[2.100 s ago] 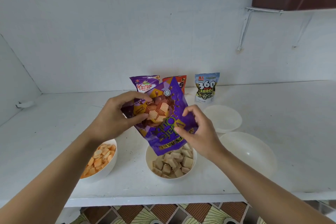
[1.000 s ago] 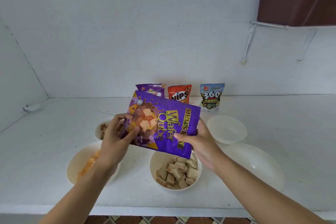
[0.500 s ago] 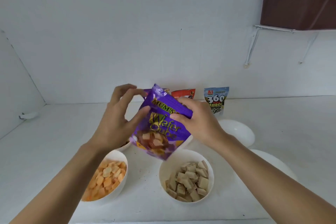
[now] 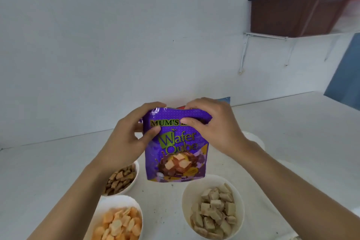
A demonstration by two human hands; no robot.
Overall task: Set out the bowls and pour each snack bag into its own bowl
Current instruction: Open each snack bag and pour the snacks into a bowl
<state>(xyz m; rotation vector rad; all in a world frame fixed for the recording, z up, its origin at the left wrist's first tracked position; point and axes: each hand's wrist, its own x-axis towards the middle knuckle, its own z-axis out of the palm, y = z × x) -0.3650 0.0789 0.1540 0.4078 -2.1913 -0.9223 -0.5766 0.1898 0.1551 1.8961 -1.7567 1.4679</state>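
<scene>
I hold a purple Wafer Qube bag (image 4: 176, 154) upright above the counter. My left hand (image 4: 128, 138) pinches its top left corner and my right hand (image 4: 216, 128) pinches its top right edge. Below it, a white bowl (image 4: 238, 197) holds pale wafer cubes. A second bowl (image 4: 136, 203) at the lower left holds orange crackers. Behind that one, a third bowl (image 4: 136, 167) holds small brown pieces. My hands hide most of the other snack bags at the back; only a red and a blue corner show.
The white counter (image 4: 292, 132) runs to a white wall. Part of another white bowl (image 4: 255, 138) shows behind my right wrist. A wall shelf (image 4: 272, 35) at the upper right carries brown containers.
The bag was upside down over the wafer bowl, then I turned it upright and raised it. Both hands moved to its top edge. My view tilted upward.
</scene>
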